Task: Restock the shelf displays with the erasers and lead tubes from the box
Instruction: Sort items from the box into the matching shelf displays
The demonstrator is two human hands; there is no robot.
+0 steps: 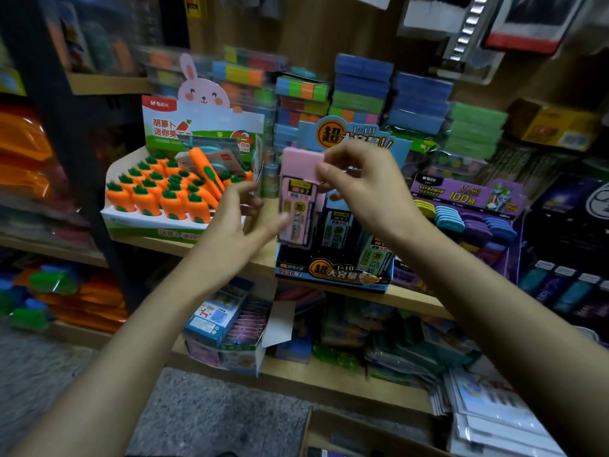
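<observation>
My right hand (359, 183) pinches the top of a pink lead tube case (298, 199) and holds it upright above the left end of the blue lead display box (333, 275). That box stands on the wooden shelf and has blue and green lead cases in its slots. My left hand (240, 219) reaches in beside the lower part of the pink case with loosely spread fingers; motion blur hides whether it touches. To the left sits the carrot eraser display (171, 196), with several orange carrot erasers in rows. The cardboard box (329, 437) shows at the bottom edge.
A purple display (468, 219) with coloured erasers stands right of the blue box. Stacks of coloured sticky-note packs (362, 90) fill the back of the shelf. The lower shelf (296, 374) carries an open carton and plastic-wrapped goods. Grey floor lies at the lower left.
</observation>
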